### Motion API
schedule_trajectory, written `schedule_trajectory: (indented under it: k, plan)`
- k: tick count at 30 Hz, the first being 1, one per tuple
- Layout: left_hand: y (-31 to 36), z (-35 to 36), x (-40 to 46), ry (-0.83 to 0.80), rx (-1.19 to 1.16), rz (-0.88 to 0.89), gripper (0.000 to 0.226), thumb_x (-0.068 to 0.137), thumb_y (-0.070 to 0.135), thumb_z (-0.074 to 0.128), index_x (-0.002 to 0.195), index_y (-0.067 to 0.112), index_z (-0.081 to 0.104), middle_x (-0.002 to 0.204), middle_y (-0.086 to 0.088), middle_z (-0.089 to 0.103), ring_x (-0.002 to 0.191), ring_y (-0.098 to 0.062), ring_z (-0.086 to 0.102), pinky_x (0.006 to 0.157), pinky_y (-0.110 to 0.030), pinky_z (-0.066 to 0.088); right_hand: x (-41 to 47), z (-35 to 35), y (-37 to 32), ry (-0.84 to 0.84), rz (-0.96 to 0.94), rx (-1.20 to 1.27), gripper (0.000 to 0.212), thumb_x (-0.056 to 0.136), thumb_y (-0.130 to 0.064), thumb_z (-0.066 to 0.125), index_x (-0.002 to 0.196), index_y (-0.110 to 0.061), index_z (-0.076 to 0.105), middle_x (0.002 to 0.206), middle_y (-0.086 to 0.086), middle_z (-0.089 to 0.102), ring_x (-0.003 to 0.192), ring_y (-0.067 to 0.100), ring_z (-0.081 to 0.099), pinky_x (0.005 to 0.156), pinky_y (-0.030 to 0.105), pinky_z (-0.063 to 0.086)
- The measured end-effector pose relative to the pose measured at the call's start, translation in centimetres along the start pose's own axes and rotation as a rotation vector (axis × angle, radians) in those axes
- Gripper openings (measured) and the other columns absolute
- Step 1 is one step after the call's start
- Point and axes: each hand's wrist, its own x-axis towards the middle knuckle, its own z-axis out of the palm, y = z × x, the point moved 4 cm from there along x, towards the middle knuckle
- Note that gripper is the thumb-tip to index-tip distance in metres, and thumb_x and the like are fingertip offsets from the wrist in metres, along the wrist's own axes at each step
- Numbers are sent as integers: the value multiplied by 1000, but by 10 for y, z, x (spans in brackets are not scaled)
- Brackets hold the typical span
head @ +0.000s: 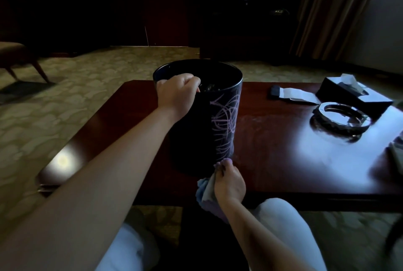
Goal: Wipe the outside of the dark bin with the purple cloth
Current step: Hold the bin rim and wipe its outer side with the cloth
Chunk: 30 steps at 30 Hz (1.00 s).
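Note:
The dark bin [222,122] stands upright on the dark red table [283,150], a round tub with pale purple scribbled lines on its right side. My left hand [176,94] grips its near left rim, fingers curled over the edge. My right hand [229,181] holds the purple cloth [206,192] bunched in its fingers and presses it against the bin's lower front wall, near the base. The cloth hangs down past the table edge.
At the table's right lie a round glass ashtray [341,118], a black tissue box [353,94] and a dark remote with a paper slip [292,94]. A chair [19,57] stands far left on the patterned carpet. My knees in pale trousers [283,216] are under the near edge.

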Motion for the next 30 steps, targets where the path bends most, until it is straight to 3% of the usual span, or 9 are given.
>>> schedule_trajectory:
  k: [4, 9, 12, 18, 21, 26, 28, 30]
  plan:
    - [-4, 3, -3, 101, 46, 119, 46, 83, 30, 45, 55, -6, 51, 40, 6, 36, 41, -14, 40, 73, -36, 35, -14, 2, -4, 52, -282, -96, 10, 94, -26, 55, 93, -19, 63, 76, -2, 61, 69, 20, 62, 54, 26, 34]
    - [-5, 2, -5, 178, 88, 191, 46, 86, 29, 46, 46, 8, 40, 41, -4, 42, 41, -14, 40, 68, -42, 38, -1, 2, 1, -47, 33, 15, 20, 98, -39, 42, 95, -28, 58, 88, -8, 64, 83, 16, 62, 62, 29, 41]
    - [-6, 2, -6, 190, 101, 198, 46, 87, 31, 45, 45, 21, 30, 41, -2, 42, 44, -15, 43, 78, -45, 42, 8, -3, 2, -38, 211, 93, 20, 97, -42, 45, 101, -28, 60, 95, -4, 67, 92, 21, 63, 66, 28, 39]
    - [-8, 5, -5, 209, 116, 176, 46, 87, 32, 43, 45, 21, 28, 48, -11, 52, 50, -21, 50, 86, -41, 35, 29, -16, 9, -64, 363, 233, 22, 93, -33, 56, 112, -22, 53, 104, 1, 65, 100, 25, 61, 72, 27, 38]
    - [-9, 6, -5, 228, 141, 180, 46, 87, 30, 44, 45, 22, 27, 45, -8, 48, 48, -17, 47, 85, -40, 35, 20, -11, 10, -95, 251, 181, 16, 94, -37, 53, 105, -28, 61, 102, -3, 69, 96, 20, 63, 71, 25, 39]
    - [-8, 7, -5, 245, 170, 180, 47, 87, 28, 44, 45, 24, 24, 40, 8, 31, 43, -8, 37, 82, -39, 34, 2, -4, 11, -165, -149, 31, 18, 91, -35, 58, 107, -32, 66, 100, -11, 68, 92, 8, 64, 76, 26, 49]
    - [-9, 7, -5, 237, 174, 172, 46, 87, 29, 43, 45, 23, 25, 40, 7, 33, 44, -11, 39, 82, -39, 34, 4, -5, 8, -161, -160, -1, 19, 91, -36, 59, 108, -31, 66, 101, -12, 68, 93, 7, 64, 74, 23, 47]
    - [-9, 7, -5, 224, 166, 166, 46, 87, 30, 43, 45, 23, 26, 41, 5, 36, 46, -15, 42, 84, -39, 33, 7, -8, 7, -136, -55, 41, 13, 92, -37, 57, 102, -31, 64, 98, -13, 69, 92, 8, 65, 69, 23, 44]
